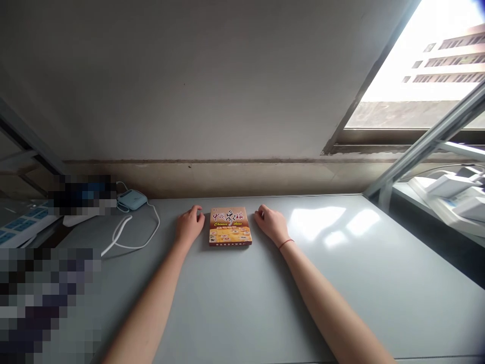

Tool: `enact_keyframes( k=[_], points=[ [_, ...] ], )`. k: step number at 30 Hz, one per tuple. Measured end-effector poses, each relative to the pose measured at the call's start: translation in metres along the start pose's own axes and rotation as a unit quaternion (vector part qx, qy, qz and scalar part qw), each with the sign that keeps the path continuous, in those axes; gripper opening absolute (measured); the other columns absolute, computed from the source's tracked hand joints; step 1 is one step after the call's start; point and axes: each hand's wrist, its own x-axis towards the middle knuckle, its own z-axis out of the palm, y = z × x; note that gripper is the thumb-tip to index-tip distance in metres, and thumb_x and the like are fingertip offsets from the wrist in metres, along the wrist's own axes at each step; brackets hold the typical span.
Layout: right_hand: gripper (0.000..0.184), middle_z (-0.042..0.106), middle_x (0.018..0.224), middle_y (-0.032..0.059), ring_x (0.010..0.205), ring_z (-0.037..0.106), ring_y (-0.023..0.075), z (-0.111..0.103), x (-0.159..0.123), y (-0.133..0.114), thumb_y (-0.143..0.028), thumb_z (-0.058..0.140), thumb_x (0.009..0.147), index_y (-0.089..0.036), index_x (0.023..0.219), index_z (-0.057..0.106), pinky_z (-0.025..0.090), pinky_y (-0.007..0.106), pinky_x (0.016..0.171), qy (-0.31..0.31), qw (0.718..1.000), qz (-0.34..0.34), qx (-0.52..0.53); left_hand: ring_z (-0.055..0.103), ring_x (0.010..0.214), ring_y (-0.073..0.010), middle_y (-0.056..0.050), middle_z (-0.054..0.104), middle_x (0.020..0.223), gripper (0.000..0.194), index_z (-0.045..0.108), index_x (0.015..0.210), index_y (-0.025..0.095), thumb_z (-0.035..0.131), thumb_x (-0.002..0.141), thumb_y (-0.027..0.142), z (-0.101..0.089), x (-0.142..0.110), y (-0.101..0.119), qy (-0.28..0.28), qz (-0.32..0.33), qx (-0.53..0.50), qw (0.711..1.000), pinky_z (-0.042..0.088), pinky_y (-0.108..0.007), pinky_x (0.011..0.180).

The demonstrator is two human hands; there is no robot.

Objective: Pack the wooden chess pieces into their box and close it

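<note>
A flat Chinese chess box (230, 227), orange and brown with a printed picture of pieces, lies face up on the grey table between my hands. Just left of it, my left hand (190, 224) rests on the tabletop with its fingers curled in and nothing held. My right hand (271, 222), with a red string on the wrist, lies on the other side, its fingers likewise curled and holding nothing. A small gap separates each hand from the box.
A light-blue device (132, 199) with a white cable (153, 227) sits at the back left, near a power strip (25, 225). Blurred-out areas cover the left edge. Metal frame bars (424, 139) and white items (452, 189) stand at the right, below a window.
</note>
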Motion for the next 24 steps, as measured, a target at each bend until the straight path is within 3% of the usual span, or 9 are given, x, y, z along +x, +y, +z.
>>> enact_keyframes(
  k=[8,24],
  points=[
    [0.019,0.061,0.065,0.0003,0.056,0.048,0.0131,-0.0039,-0.0036,0.0049,-0.028,0.046,0.084,-0.021,0.068,0.053,0.025,0.024,0.054,0.003,0.998,-0.037,0.047,0.064,0.088,-0.0205,-0.006,0.071,0.092,0.03,0.062,0.112,0.019,0.047,0.085,0.02,-0.0015,-0.0056,-0.0025,0.007,0.017,-0.013,1.0,0.043,-0.029,0.076],
    [0.019,0.06,0.063,0.0012,0.055,0.047,0.0136,-0.0021,-0.0032,0.0073,-0.028,0.045,0.082,-0.021,0.066,0.051,0.026,0.024,0.054,0.006,0.996,-0.049,0.068,0.062,0.089,-0.02,-0.005,0.069,0.093,0.028,0.066,0.105,0.021,0.047,0.085,0.019,-0.001,-0.0059,-0.0043,0.0,0.033,-0.021,0.999,0.042,-0.029,0.076]
  ],
)
